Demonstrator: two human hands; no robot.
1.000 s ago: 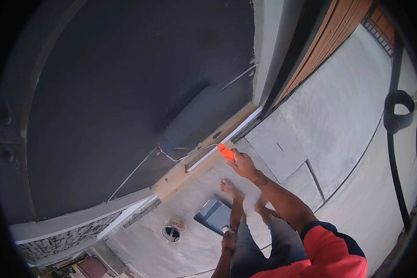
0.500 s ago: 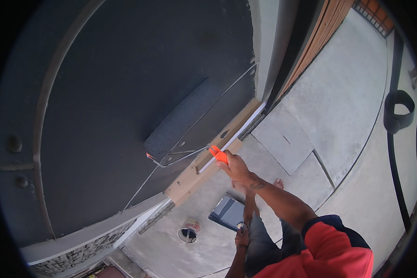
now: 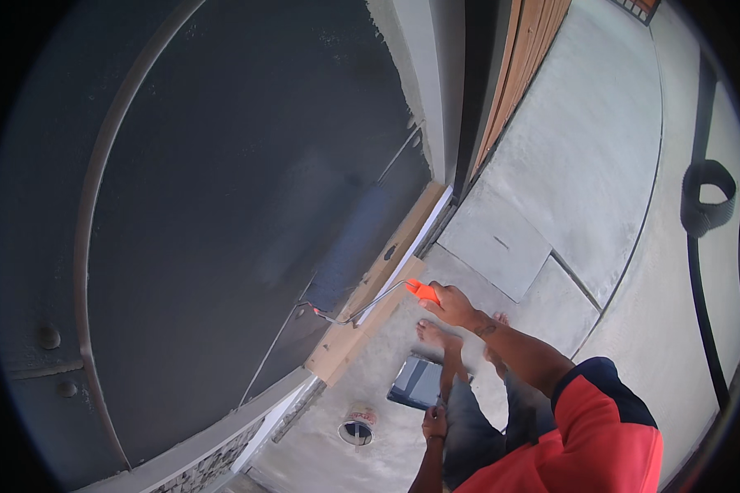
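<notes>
Two hands show at the lower edge. The right hand [image 3: 454,306] is wrapped around the orange handle [image 3: 423,290] of a paint roller [image 3: 355,246], whose thin bent wire frame leads to a long fuzzy cylinder pressed flat on the dark grey wall [image 3: 222,189], near that wall's lower right edge just above the bare wooden plank [image 3: 370,292]. The left hand [image 3: 434,423] hangs low beside the leg; whether it grips anything cannot be told. On the smooth concrete floor [image 3: 567,164] below stand a round paint can [image 3: 358,426] and a rectangular blue-grey tray [image 3: 418,383].
</notes>
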